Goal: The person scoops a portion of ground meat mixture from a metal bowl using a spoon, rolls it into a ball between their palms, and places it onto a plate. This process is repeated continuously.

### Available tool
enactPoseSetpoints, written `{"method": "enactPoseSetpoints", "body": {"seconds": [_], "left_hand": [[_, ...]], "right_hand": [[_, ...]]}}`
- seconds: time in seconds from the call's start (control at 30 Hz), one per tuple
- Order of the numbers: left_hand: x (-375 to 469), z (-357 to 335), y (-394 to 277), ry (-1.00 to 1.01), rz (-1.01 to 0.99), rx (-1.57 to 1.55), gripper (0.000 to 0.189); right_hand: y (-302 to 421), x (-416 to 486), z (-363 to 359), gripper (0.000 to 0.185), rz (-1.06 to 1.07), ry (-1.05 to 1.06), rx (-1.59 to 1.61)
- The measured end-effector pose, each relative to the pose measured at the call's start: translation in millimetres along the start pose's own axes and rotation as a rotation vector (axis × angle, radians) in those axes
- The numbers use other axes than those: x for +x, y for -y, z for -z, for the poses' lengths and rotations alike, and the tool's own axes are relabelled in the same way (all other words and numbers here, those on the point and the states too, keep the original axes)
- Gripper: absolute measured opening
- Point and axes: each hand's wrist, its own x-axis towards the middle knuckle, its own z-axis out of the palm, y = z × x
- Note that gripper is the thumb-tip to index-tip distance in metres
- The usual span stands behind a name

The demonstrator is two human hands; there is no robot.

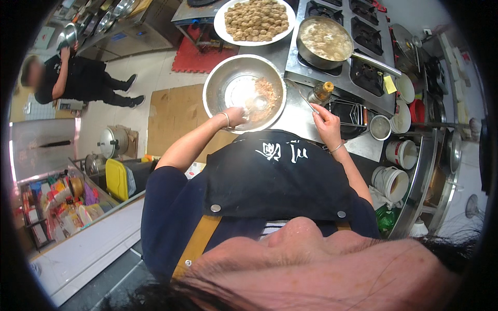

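My left hand (235, 117) reaches over the near rim of a large steel mixing bowl (210, 83). Its fingers are down inside, close to a layer of minced meat (265, 91) along the bowl's right side; glare and blur hide what they hold, if anything. Between the fingers and thumb of my right hand (327, 123) is the thin handle of a metal utensil (304, 97), probably a spoon. It slants up and left, apart from the bowl. Just beyond that hand stands a glass bottle with a yellow cap (322, 92).
A white oval plate (218, 23) heaped with meatballs lies beyond the bowl. To its right, a long-handled pot (325, 64) of foamy liquid with meatballs sits on the gas stove (367, 62). White buckets (400, 153) line the right side. A co-worker (83, 79) stands far left, holding a metal bowl.
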Motion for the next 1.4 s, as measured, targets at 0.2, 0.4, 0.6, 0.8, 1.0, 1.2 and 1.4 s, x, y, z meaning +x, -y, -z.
{"method": "enactPoseSetpoints", "body": {"seconds": [0.2, 0.4, 0.6, 0.8, 1.0, 1.2, 1.4], "left_hand": [[7, -17, 11, -0.185, -0.047, -0.138, 0.039], [-25, -3, 19, -0.208, -0.125, -0.127, 0.038], [-41, 8, 44, -0.202, 0.080, -0.079, 0.038], [-29, -6, 53, -0.200, 0.037, -0.044, 0.034], [0, -17, 50, -0.131, -0.136, 0.142, 0.026], [-11, -8, 24, -0.156, -0.217, 0.037, 0.031], [3, -26, 55, -0.097, -0.089, -0.309, 0.036]], "right_hand": [[-5, 13, -36, 0.029, -0.066, 0.244, 0.003], [-25, 15, -73, 0.027, 0.128, 0.361, -0.387], [-37, 13, -67, 0.026, 0.070, 0.334, -0.415], [-42, 12, -67, 0.026, 0.081, 0.306, -0.390], [-35, 17, -73, 0.026, 0.095, 0.321, -0.383], [-16, 37, -84, 0.026, 0.156, 0.372, -0.439], [-17, 45, -81, 0.027, 0.135, 0.387, -0.443]]}}
